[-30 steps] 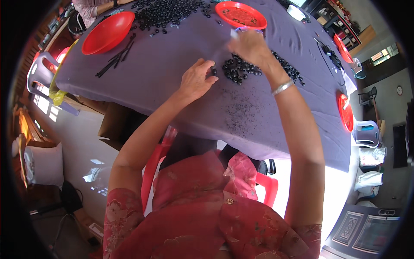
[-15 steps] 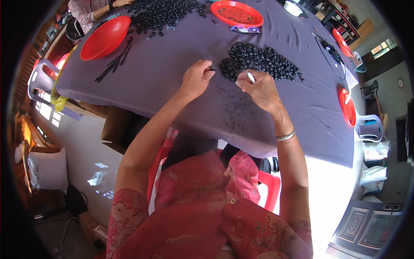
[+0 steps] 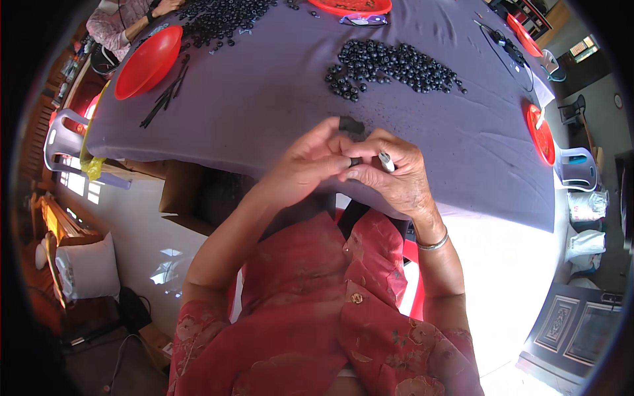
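Observation:
My left hand (image 3: pixel 309 158) and my right hand (image 3: pixel 395 177) meet close to my chest, just over the near edge of the purple-covered table (image 3: pixel 264 99). Their fingertips pinch a small black piece (image 3: pixel 352 160) between them. My right hand also grips a thin white stick (image 3: pixel 386 161) that pokes up between its fingers. Another small black piece (image 3: pixel 351 125) shows just above my fingers. A heap of small round black beads (image 3: pixel 396 63) lies on the cloth beyond my hands.
A red bowl (image 3: pixel 146 61) and black sticks (image 3: pixel 165 96) lie at the far left, with a second bead heap (image 3: pixel 221 16) by another person's arm (image 3: pixel 125 23). Red plates sit at the top (image 3: pixel 350 6) and right (image 3: pixel 541 134). Plastic chairs (image 3: pixel 63 148) flank the table.
Both hands drew back from the bead heap toward my body and came together. My right hand, earlier reaching among the beads, now meets the left at the table's near edge.

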Available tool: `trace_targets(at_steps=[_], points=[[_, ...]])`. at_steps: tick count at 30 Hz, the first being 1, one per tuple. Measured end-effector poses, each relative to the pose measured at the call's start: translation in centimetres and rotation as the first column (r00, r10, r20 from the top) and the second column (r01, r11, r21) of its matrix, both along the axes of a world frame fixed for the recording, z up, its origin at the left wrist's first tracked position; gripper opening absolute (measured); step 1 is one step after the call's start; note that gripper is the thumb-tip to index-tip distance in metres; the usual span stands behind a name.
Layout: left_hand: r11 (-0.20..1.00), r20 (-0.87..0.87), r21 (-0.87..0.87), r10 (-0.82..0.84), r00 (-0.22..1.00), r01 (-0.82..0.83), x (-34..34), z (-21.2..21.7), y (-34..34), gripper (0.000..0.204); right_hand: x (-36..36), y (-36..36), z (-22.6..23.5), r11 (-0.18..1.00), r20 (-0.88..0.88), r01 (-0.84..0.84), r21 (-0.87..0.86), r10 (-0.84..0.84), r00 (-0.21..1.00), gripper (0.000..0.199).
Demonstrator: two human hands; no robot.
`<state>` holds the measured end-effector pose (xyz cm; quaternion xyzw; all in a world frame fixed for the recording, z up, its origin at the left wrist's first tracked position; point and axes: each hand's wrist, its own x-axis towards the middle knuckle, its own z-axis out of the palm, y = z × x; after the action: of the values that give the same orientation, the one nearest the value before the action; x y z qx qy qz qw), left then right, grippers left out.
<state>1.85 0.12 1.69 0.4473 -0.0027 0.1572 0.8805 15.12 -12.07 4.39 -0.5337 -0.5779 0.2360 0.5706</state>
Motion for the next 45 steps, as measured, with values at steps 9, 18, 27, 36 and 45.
trace_targets(at_steps=[9, 18, 27, 36, 45], points=[[0.953, 0.037, -0.285, -0.101, 0.994, 0.107, -0.7, -1.6, -1.6, 0.026, -1.0, -1.0, 1.0, 0.994, 0.243, 0.098, 0.057, -0.109, 0.964, 0.02], [0.944, 0.038, -0.292, -0.147, 0.988, 0.152, -0.8, -2.0, -1.4, 0.023, -1.3, -1.0, -0.5, 0.988, -0.454, -0.137, -0.07, 0.091, 0.886, 0.007], [0.971, -0.02, -0.238, 0.005, 1.0, -0.01, -0.9, -1.2, -1.4, 0.021, 0.0, -2.1, 1.5, 0.943, 0.168, 0.228, -0.241, -0.191, 0.967, 0.03], [0.961, 0.055, -0.272, 0.056, 0.997, -0.039, -1.2, -1.0, -1.3, 0.012, -1.5, -1.7, 1.8, 0.98, 0.604, 0.198, -0.019, -0.147, 0.783, 0.02], [0.961, 0.071, -0.276, 0.02, 0.997, 0.0, -1.1, -0.9, -1.4, 0.009, -1.2, -1.6, 1.4, 0.983, 0.566, 0.182, -0.005, -0.147, 0.811, 0.021]])
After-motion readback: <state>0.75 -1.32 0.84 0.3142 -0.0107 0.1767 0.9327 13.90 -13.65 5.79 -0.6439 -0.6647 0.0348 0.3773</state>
